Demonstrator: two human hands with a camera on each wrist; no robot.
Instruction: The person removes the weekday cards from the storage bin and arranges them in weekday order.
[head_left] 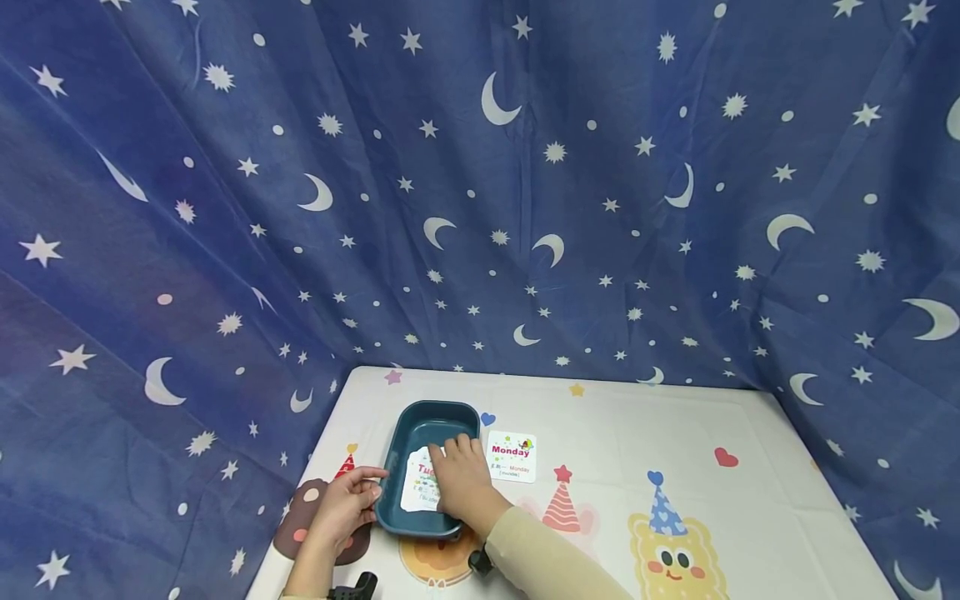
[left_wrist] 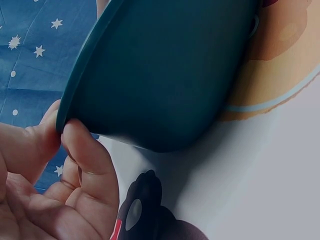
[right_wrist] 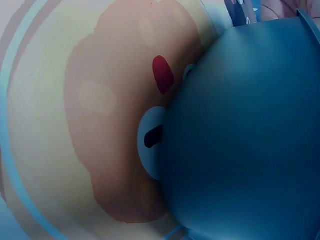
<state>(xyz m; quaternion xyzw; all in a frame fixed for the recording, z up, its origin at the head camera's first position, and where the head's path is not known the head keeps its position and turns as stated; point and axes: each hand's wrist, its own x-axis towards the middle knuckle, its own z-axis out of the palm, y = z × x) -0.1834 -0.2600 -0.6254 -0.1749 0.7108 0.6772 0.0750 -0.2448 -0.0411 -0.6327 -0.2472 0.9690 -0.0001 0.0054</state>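
A dark teal plastic tray [head_left: 431,412] stands on the table, with the left hand [head_left: 343,508] at its left side. Thumb and index finger of that hand pinch the tray's rim, as the left wrist view shows up close. Inside the tray lies a white card [head_left: 417,492] whose visible print begins "Tue"; its outline looks uneven, and others may lie under it. The right hand [head_left: 463,483] reaches over the tray's right wall, its fingers at the card's right part. That hand hides its own grip, and the right wrist view shows only the tray's outer wall [right_wrist: 240,135].
Just right of the tray, a white card reading "Monday" [head_left: 512,457] lies flat. The white tablecloth [head_left: 637,433] carries printed cartoon figures, stars and hearts. A blue curtain [head_left: 525,208] with moons and stars hangs behind and at both sides.
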